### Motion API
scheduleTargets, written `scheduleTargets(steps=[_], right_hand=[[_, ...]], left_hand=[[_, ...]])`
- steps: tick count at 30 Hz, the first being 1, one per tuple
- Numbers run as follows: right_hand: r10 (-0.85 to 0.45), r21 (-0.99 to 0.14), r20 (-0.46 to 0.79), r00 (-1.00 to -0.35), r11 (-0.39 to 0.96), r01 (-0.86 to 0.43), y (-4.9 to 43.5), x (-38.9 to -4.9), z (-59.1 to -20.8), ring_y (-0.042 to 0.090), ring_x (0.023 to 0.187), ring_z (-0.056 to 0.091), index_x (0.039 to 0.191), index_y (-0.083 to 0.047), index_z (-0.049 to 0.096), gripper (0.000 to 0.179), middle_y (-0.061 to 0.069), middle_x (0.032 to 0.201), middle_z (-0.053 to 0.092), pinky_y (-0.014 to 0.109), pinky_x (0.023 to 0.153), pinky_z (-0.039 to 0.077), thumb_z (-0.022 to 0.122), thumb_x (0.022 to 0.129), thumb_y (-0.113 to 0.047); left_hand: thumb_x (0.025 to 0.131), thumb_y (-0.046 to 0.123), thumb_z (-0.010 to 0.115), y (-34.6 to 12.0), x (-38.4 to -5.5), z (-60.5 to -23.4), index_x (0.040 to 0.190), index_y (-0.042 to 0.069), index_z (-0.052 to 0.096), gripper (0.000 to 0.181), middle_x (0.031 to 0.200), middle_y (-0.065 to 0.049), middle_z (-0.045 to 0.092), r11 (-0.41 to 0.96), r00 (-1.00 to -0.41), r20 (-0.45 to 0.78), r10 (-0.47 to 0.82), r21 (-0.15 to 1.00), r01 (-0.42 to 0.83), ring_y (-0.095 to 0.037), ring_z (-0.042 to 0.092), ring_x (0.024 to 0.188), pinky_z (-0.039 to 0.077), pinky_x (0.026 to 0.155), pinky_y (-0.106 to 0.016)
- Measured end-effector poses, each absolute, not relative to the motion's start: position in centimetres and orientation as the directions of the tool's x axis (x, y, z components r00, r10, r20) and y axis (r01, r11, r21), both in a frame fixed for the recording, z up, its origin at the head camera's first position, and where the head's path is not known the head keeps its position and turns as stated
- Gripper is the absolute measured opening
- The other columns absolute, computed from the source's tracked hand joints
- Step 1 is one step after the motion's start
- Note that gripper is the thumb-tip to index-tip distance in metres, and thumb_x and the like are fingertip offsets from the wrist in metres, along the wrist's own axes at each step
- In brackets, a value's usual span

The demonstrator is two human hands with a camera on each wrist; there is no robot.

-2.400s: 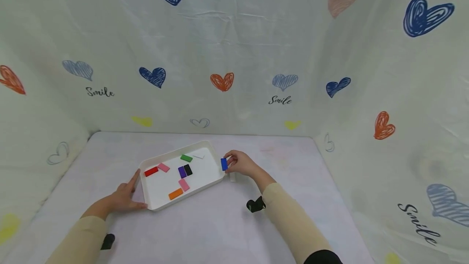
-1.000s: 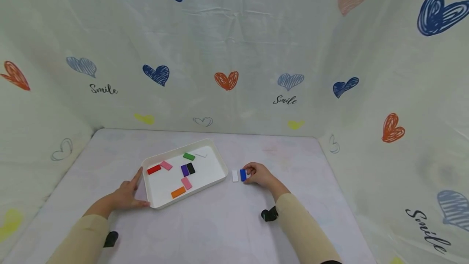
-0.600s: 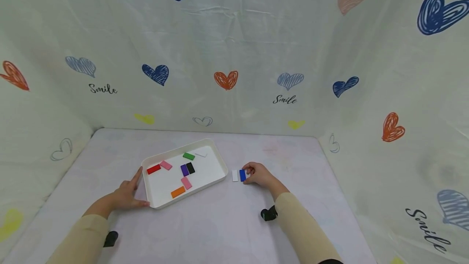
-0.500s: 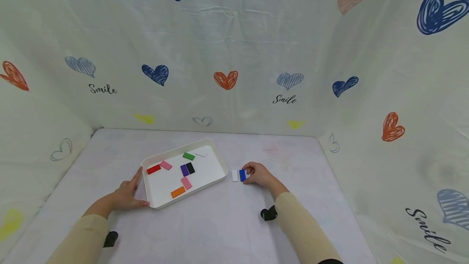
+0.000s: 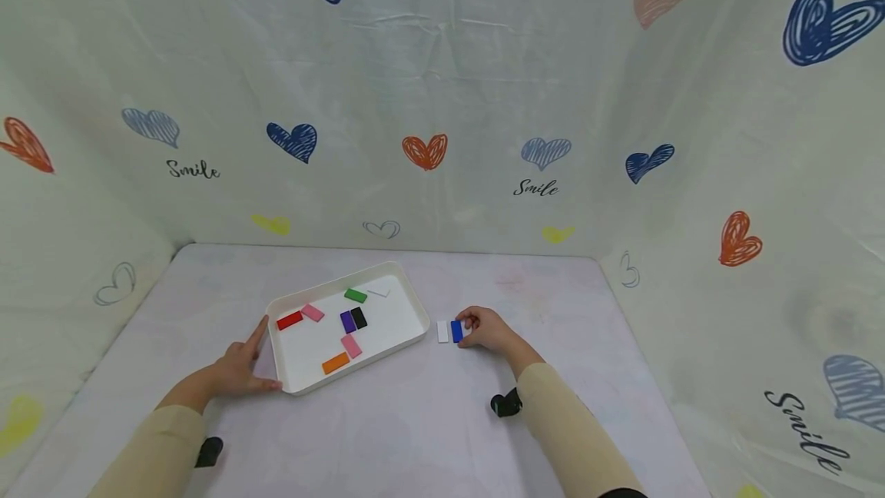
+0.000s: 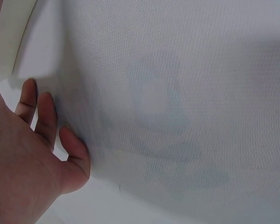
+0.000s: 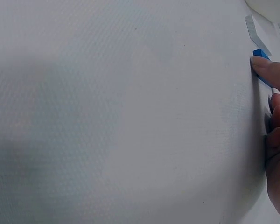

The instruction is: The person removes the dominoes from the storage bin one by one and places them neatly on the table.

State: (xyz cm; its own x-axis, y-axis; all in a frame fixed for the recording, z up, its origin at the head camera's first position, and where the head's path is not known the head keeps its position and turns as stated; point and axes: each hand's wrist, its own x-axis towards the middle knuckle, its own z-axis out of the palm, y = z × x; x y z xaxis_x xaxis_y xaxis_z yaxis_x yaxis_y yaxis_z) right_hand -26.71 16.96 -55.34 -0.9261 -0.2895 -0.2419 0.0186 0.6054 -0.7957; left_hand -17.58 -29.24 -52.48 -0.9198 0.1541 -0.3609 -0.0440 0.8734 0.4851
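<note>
Hearts [image 5: 293, 142] dotted the wall [image 5: 470, 91]. The left hand [image 5: 233, 372] spread against the tray [image 5: 397, 321], maybe to keep it still. On the table [image 5: 387, 436], beside the white block [image 5: 442, 331], the right hand [image 5: 488, 330] pinched the blue block [image 5: 456, 331].

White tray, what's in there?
Red block, green block, purple block, black block, orange block, two pink blocks and a faint white piece. Anything under them is covered.

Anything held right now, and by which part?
The right hand pinches the blue block, seemingly by its ends: thumb at the near end, fingers at the far one. The left hand only touches the tray.
</note>
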Motion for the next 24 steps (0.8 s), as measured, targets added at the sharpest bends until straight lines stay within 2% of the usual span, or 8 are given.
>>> scheduleTargets(steps=[7, 15, 20, 24], right_hand=[[-0.307, -0.81, -0.253, -0.917, 0.586, 0.028, 17.1, -26.7, -55.0, 0.018, 0.08, 0.048, 0.117, -0.004, 0.063, 0.05, 0.004, 0.092, 0.055, 0.027, 0.067, 0.043, 0.085, 0.072, -0.002], [-0.26, -0.813, -0.233, -0.937, 0.581, 0.041, 17.0, -26.9, -53.0, 0.018, 0.087, 0.057, 0.123, -0.007, 0.062, 0.052, 0.003, 0.104, 0.061, 0.031, 0.077, 0.052, 0.083, 0.076, -0.006], [-0.297, -0.851, -0.197, -0.934, 0.526, 0.012, 15.6, -26.9, -51.0, 0.02, 0.09, 0.059, 0.127, -0.002, 0.06, 0.052, 0.007, 0.109, 0.062, 0.034, 0.08, 0.054, 0.08, 0.08, -0.003], [-0.345, -0.873, -0.18, -0.921, 0.487, -0.012, 14.4, -26.9, -50.2, 0.019, 0.088, 0.059, 0.128, 0.001, 0.058, 0.052, 0.011, 0.11, 0.062, 0.031, 0.079, 0.054, 0.078, 0.08, -0.001]], left_hand=[[0.072, 0.047, 0.083, -29.3, -17.5, -52.5, 0.15, -0.001, -0.009, 0.13, 0.109, -0.03, 0.047, 0.873, -0.922, -0.352, 0.162, 0.487, -0.033, -0.05, 0.04, 0.109, 0.045, 0.089, -0.065], [0.072, 0.048, 0.083, -29.4, -17.4, -52.5, 0.15, -0.001, -0.009, 0.131, 0.11, -0.03, 0.047, 0.877, -0.918, -0.363, 0.159, 0.479, -0.037, -0.05, 0.04, 0.11, 0.044, 0.091, -0.065], [0.072, 0.051, 0.082, -29.3, -17.3, -52.2, 0.15, 0.0, -0.011, 0.132, 0.111, -0.032, 0.046, 0.882, -0.918, -0.364, 0.159, 0.469, -0.033, -0.052, 0.039, 0.11, 0.042, 0.091, -0.067], [0.072, 0.052, 0.082, -29.3, -17.4, -52.2, 0.15, 0.0, -0.011, 0.132, 0.111, -0.031, 0.046, 0.883, -0.916, -0.368, 0.162, 0.469, -0.032, -0.052, 0.04, 0.11, 0.042, 0.091, -0.067]])
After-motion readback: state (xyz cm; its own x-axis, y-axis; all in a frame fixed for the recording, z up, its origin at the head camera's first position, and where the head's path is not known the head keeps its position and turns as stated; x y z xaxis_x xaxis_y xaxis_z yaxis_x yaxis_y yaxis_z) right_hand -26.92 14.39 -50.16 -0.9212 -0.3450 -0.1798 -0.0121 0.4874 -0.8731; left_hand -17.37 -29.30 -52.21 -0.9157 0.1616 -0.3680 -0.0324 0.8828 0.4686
